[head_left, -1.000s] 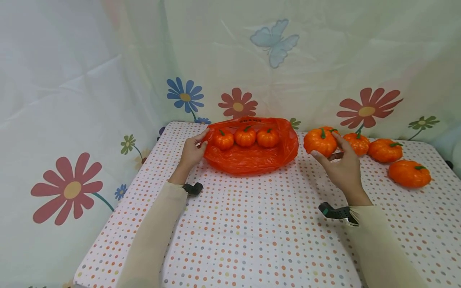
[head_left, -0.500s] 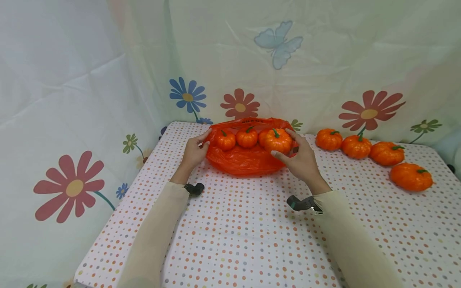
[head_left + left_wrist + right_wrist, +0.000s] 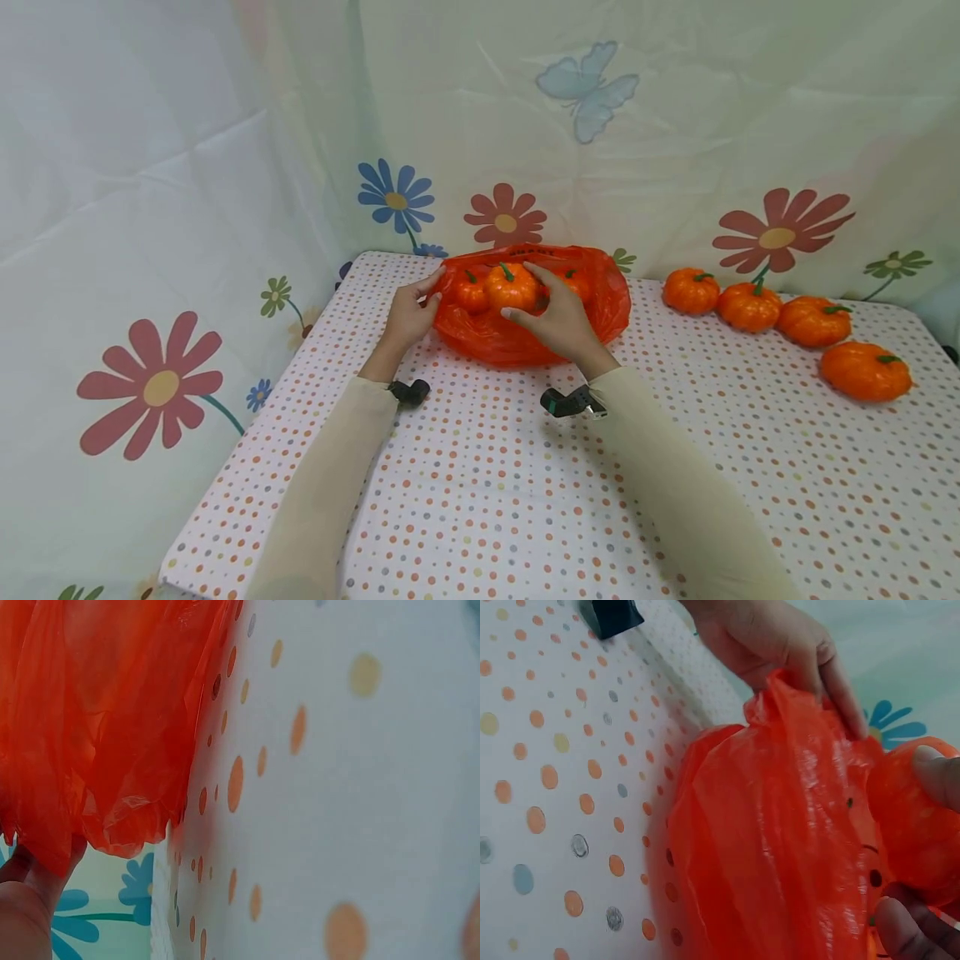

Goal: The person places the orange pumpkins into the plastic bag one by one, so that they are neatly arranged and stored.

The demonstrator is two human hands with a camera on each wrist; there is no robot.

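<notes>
A thin red plastic bag point(image 3: 502, 346) lies with its mouth open near the back of the table. My left hand point(image 3: 411, 315) pinches the bag's left rim between thumb and fingers, which the right wrist view also shows. My right hand point(image 3: 558, 317) grips a small orange pumpkin point(image 3: 512, 288) with a green stem, held over the bag's opening. In the bag, one pumpkin point(image 3: 470, 293) shows to the left of the held one and another pumpkin point(image 3: 576, 285) to the right, partly covered by my right hand. The left wrist view shows the bag's crinkled side point(image 3: 135, 750) and fingertips beneath its edge.
On the right of the dotted tablecloth point(image 3: 480, 483) several more pumpkins stand in a curved row, from a round pumpkin point(image 3: 690, 291) at the back to a wider pumpkin point(image 3: 866, 372) nearer the front. A flower-printed curtain point(image 3: 660, 150) hangs behind the table.
My right hand has carried the pumpkin leftward from beside the row to over the middle of the bag. The left hand has stayed on the bag's left rim.
</notes>
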